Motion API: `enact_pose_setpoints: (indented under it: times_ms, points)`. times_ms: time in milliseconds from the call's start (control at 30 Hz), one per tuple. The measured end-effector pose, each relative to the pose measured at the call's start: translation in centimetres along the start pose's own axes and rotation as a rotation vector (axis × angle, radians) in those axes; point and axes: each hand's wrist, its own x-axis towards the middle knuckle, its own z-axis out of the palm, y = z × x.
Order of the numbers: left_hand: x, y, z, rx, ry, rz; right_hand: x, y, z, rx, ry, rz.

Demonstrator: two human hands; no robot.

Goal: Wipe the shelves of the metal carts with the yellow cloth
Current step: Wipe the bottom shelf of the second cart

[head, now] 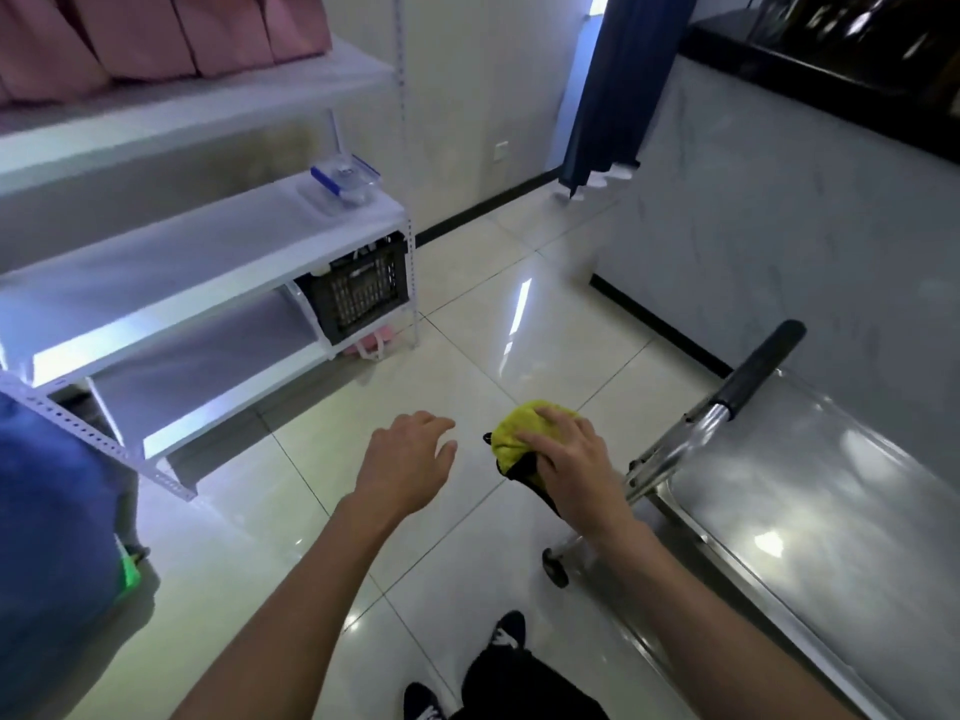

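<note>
Left of the metal cart [810, 491], the right hand [569, 459] grips the bunched yellow cloth [519, 426], soft and light; left hand [405, 459] empty, fingers relaxed.

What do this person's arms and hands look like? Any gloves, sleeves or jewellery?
Both forearms are bare right up to the bottom edge of the picture, with no sleeves in view. The left hand and the right hand wear no gloves, and no watch, ring or bracelet shows on either wrist or finger.
</note>
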Motion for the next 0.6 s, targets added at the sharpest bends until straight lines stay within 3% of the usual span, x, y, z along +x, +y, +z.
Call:
enact_pose_setpoints:
  times_ms: [333,600]
  points:
    - [14.9,-0.8,-3.1,0.131,-0.031,0.062,13.8,4.7,0.3,0.133,0.128,0.049]
    - [28.5,0.4,-5.5,0.184,-0.025,0.06,25.5,10.8,-0.8,0.175,0.099,0.096]
